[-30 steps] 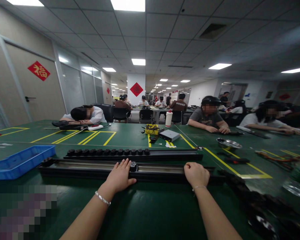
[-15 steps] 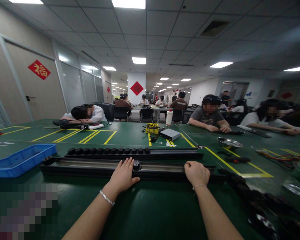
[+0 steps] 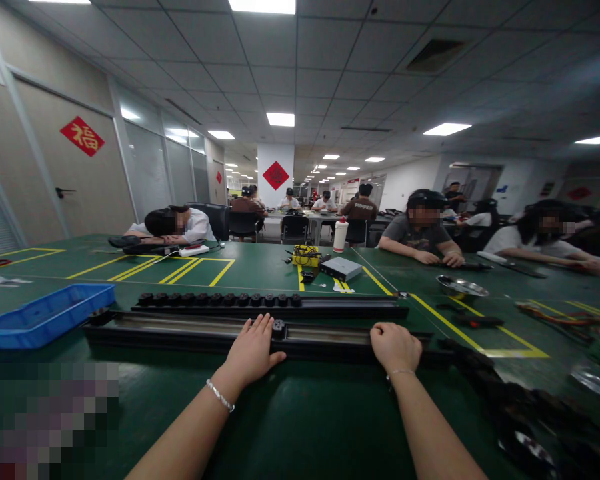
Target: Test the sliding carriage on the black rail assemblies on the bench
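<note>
A long black rail (image 3: pixel 165 337) with a pale metal channel lies across the green table in front of me. My left hand (image 3: pixel 253 350) rests over its middle, fingers stretched out and thumb apart. Just right of those fingertips, a small black block (image 3: pixel 279 328) sits in the channel. Farther right, my right hand (image 3: pixel 395 347) is closed over the rail, its fingers curled down on the far side and mostly hidden. Behind lies a second black rail (image 3: pixel 350 307), with a row of several black knob-like pieces (image 3: pixel 217 300) along its left part.
On the left stands a blue tray (image 3: pixel 45 320). A metal bowl (image 3: pixel 463 287), cables (image 3: pixel 555 313) and dark parts (image 3: pixel 520 400) lie to the right. Beyond are a grey box (image 3: pixel 341 269) and a white bottle (image 3: pixel 340 235). People sit across the table.
My left hand and the small block have shifted very slightly right along the rail. My right hand keeps its place. The whole view has moved a little.
</note>
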